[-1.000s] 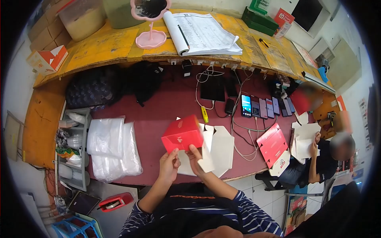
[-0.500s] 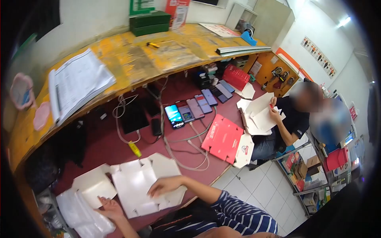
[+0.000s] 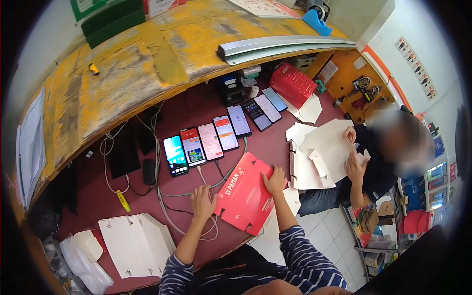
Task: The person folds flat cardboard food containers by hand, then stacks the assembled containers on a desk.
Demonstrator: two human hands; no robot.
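A flat red cardboard box blank [image 3: 243,199] with white "SI PAMAN" lettering lies on the dark red tabletop [image 3: 142,196] in front of me. At its left edge is my left hand [image 3: 202,202], fingers apart and thumb at the cardboard. My right hand [image 3: 275,181] rests on its right side, fingers spread over the edge. A pale flap [image 3: 290,200] shows under the red panel on the right. To the left lies an unfolded white box blank [image 3: 136,243], with a smaller white cardboard piece [image 3: 88,245] beside it on clear plastic wrapping [image 3: 83,265].
Several lit phones [image 3: 209,141] stand in a row behind the red blank, with white cables [image 3: 164,201] nearby. A yellow highlighter [image 3: 123,200] lies left. At right, a co-worker [image 3: 371,162] handles white cardboard [image 3: 324,147]. A worn yellow shelf [image 3: 162,54] overhangs the back.
Both my hands have left the white blank and moved right to the red one. My view has turned right. The co-worker's cardboard now has a flap folded up.
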